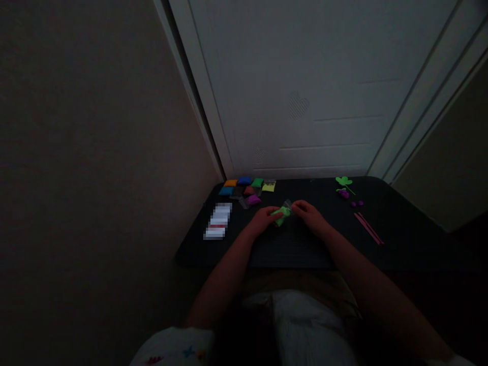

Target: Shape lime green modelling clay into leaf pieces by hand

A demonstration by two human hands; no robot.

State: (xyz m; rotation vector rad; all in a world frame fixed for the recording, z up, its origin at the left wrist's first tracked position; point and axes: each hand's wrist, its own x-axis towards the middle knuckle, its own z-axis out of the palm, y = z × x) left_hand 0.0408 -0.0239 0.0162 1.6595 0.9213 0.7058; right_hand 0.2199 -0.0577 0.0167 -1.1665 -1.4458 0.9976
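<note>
The scene is dim. My left hand point(264, 219) and my right hand point(309, 212) meet over the middle of a dark table point(400, 239). Between them is a bright green packet of modelling clay point(282, 214) in clear wrapping. My left fingers are closed on its lower end. My right fingers pinch the clear top of the wrapper. Both forearms reach in from the bottom of the view.
Several small coloured clay packets point(246, 189) lie at the table's back left. A blurred white card point(219, 221) lies to the left. At the back right are a green clay shape point(343, 181), purple bits point(356, 203) and pink sticks point(368, 227). A white door stands behind.
</note>
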